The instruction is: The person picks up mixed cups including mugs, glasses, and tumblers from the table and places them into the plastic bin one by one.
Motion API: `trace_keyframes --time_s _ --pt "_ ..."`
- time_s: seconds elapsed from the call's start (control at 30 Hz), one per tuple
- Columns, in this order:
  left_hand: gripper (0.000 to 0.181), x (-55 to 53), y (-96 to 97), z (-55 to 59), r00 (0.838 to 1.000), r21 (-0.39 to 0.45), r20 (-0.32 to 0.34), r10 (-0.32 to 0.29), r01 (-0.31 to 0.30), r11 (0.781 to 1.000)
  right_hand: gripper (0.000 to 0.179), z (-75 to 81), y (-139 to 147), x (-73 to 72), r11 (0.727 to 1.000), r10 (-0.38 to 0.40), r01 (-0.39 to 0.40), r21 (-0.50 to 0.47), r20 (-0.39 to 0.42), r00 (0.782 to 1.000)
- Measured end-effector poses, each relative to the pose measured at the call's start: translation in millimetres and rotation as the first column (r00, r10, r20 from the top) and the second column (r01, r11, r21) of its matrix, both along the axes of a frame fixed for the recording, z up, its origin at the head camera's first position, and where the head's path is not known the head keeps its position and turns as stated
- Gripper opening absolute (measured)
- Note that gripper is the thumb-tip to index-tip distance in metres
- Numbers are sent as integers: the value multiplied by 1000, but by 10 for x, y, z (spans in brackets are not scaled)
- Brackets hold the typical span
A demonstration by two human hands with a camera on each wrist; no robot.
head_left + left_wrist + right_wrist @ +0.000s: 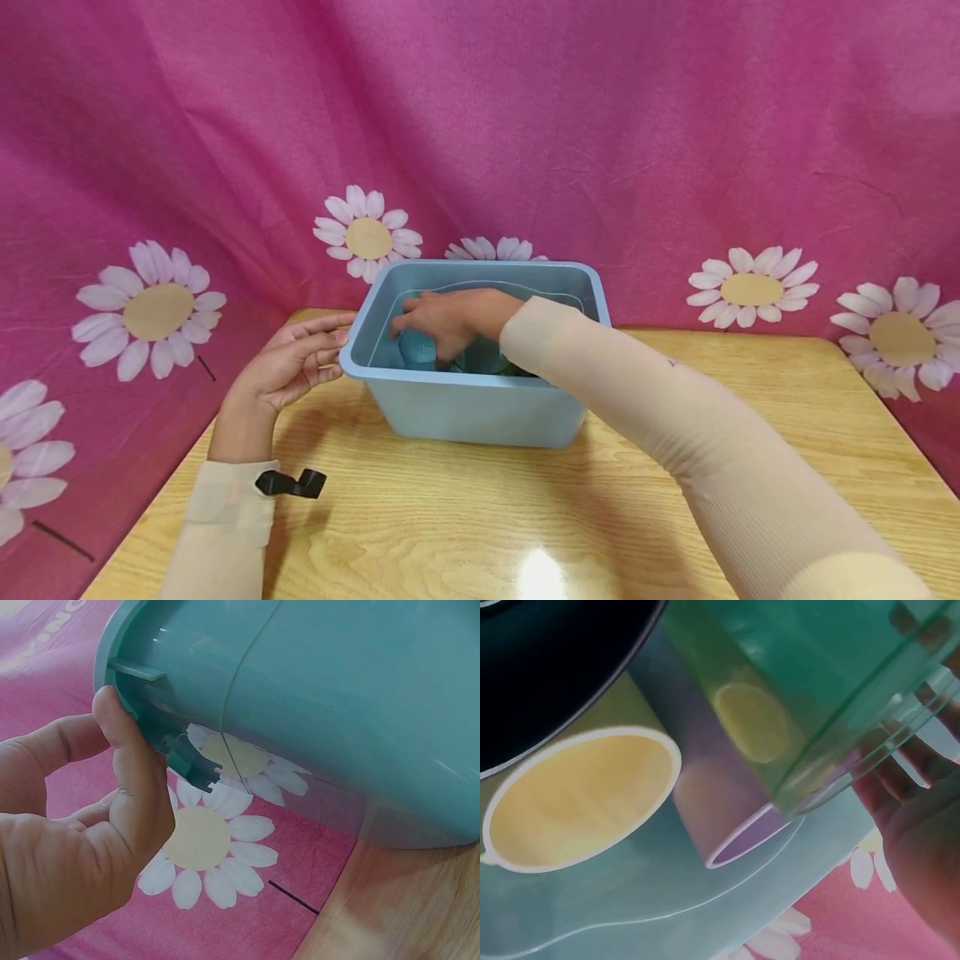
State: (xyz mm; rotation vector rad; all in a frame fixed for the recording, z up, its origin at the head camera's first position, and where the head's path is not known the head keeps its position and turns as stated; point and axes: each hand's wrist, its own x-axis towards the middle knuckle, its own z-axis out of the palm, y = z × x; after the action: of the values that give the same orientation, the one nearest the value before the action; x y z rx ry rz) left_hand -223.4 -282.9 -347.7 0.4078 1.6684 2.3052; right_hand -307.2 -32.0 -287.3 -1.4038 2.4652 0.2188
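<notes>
A light blue plastic bin [465,408] stands on the table. My left hand [296,358] holds its left rim, thumb and fingers at the lip, also seen in the left wrist view. Inside the bin, my right hand [446,321] reaches down, palm facing the contents. The right wrist view shows the right-hand fingers [900,769] around the edge of a clear green vessel [795,667]; its far side is out of frame. A bluish textured round thing [417,348] lies just under that hand in the head view.
Lying in the bin are a cup with a yellow inside [577,802], a purple cup [712,787] and a dark round vessel [547,675]. The wooden table [420,517] runs up to a pink flowered cloth [600,125] behind and at the sides.
</notes>
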Motion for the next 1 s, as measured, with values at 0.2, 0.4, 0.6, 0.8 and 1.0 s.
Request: trace_keyframes --time_s 0.2,0.4,0.6,0.8,1.0 --pt "30 -7 12 -9 1000 8 1 -8 8 1000 78 20 39 -14 1000 8 -8 -8 -15 1000" --pt "31 -11 15 -17 1000 22 4 -14 14 1000 75 105 60 -14 1000 21 -22 -17 -46 999" --pt "31 7 5 -24 1000 21 6 -14 14 1000 73 218 93 15 999 7 -9 -40 -45 999" --pt "32 -5 1 -14 1000 19 -8 -23 23 1000 71 346 208 30 990 -28 29 -140 5 1000" --pt "32 -6 6 -10 1000 23 6 -9 9 1000 62 489 400 49 969 -56 54 -241 -3 998"
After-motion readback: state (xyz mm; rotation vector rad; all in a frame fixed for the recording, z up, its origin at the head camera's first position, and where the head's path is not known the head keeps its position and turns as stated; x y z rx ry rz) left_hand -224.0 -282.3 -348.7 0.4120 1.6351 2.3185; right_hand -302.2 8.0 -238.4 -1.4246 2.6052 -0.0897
